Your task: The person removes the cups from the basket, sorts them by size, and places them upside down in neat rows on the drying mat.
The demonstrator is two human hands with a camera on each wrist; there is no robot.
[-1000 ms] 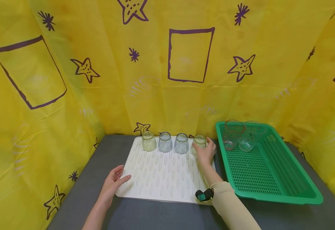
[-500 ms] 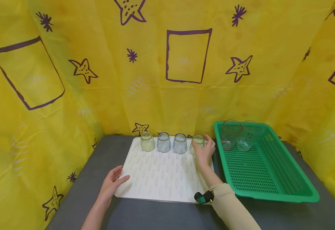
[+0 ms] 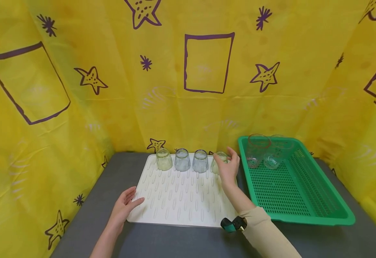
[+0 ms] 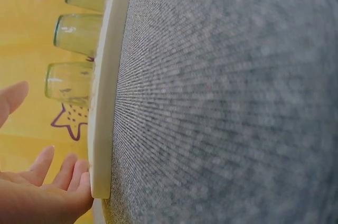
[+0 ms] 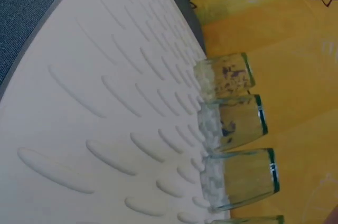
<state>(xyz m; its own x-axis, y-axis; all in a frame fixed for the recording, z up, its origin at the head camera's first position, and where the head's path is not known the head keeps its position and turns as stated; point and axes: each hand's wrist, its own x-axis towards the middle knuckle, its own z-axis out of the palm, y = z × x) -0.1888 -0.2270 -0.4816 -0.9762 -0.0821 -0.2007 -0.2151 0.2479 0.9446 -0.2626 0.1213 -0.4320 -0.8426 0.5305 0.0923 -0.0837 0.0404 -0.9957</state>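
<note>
In the head view, several upside-down tumblers stand in a row along the back of a white ridged mat (image 3: 178, 200). They are a greenish tumbler (image 3: 164, 159), two bluish tumblers (image 3: 182, 160) and another greenish tumbler (image 3: 218, 167) at the right end. My right hand (image 3: 228, 170) is at this last one, thumb in front and fingers spread beyond its upper right side. Its contact is partly hidden, and only a sliver of skin shows in the right wrist view. My left hand (image 3: 122, 205) rests with relaxed fingers at the mat's left edge.
Right of the mat stands a green plastic basket (image 3: 304, 219). Two taller clear glasses lean at its back left, one a red-rimmed glass (image 3: 255, 152). A dark grey table (image 3: 162, 240) lies underneath, and a yellow curtain (image 3: 126, 118) encloses it behind and at the sides.
My right hand has risen slightly over the right-end greenish tumbler and its fingers have loosened, while that tumbler stays in place. My left hand has stayed put. The head view has shifted slightly.
</note>
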